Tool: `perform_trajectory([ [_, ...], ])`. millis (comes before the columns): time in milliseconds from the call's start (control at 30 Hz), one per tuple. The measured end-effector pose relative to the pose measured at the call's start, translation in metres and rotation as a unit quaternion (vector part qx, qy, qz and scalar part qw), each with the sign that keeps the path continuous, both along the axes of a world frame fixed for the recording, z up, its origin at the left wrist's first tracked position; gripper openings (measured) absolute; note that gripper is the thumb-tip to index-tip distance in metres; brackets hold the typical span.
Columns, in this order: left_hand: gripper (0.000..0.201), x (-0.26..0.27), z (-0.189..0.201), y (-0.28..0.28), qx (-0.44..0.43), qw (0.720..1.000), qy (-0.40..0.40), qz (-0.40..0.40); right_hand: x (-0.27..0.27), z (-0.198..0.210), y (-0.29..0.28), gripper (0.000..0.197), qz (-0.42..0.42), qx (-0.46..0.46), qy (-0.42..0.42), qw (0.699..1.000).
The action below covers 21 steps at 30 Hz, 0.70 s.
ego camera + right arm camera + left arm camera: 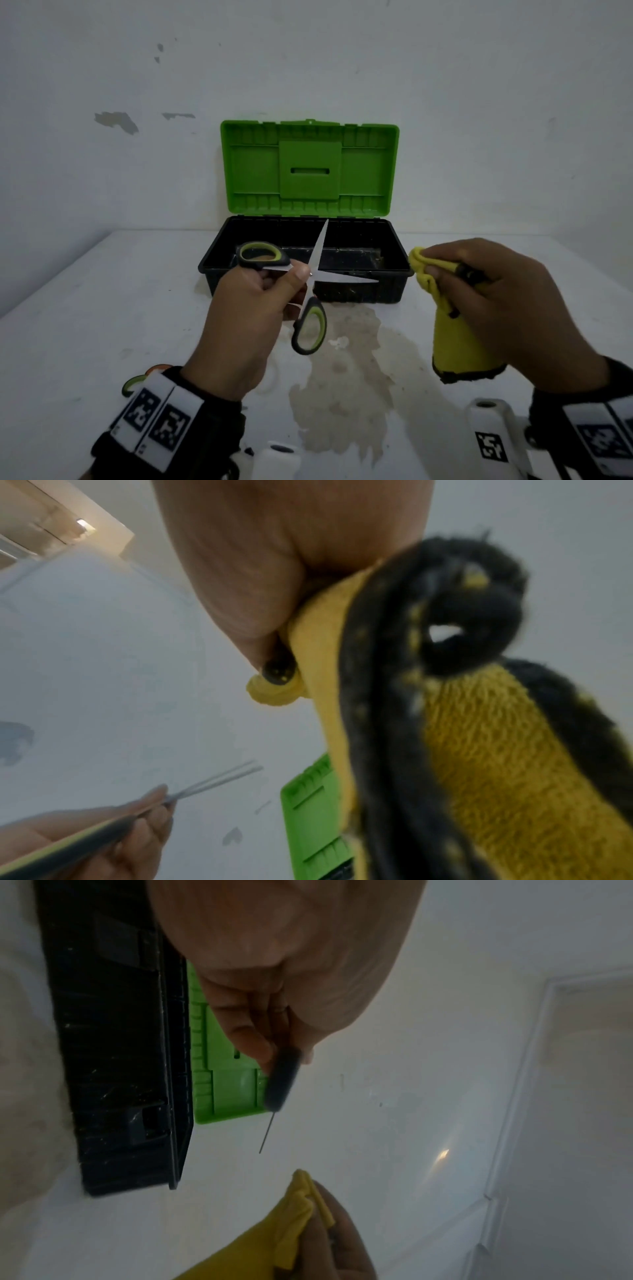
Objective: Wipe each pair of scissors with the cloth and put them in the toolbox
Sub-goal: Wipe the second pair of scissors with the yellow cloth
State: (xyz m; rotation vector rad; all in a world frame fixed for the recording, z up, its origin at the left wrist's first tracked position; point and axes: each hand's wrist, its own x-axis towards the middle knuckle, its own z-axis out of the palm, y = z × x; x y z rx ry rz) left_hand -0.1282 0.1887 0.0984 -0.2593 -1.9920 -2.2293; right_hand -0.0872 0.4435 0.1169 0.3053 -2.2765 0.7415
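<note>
holding scissors (317, 270) (blades spread), cloth (455, 329) bunched

A white desk (85, 325) carries the open toolbox (359, 291) at its far edge. A brownish stain (346, 370) spreads before it.

- My head view is dim and grey, corners darkening, straight edges bowing outward.
- On the left wrist feed, a small warm glare spot sits on the right-hand wall.
- On the right wrist feed the cloth (479, 737) is close and blurred; a lamp glows far upper left.
- All three feeds look soft and noisy.
</note>
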Motion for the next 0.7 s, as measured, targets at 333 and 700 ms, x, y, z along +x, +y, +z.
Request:
perform_trajectory([
  [333,0.019,0.007,0.009,-0.001,-0.037,0.994,-0.026,-0.102,-0.007,0.013,-0.045,0.023,0.113,0.080,0.003,0.990],
  [700,0.026,0.010,0.005,0.000,-0.096,0.994,0.022,-0.039,-0.015,-0.008,-0.066,0.024,0.097,0.159,0.050,0.981],
])
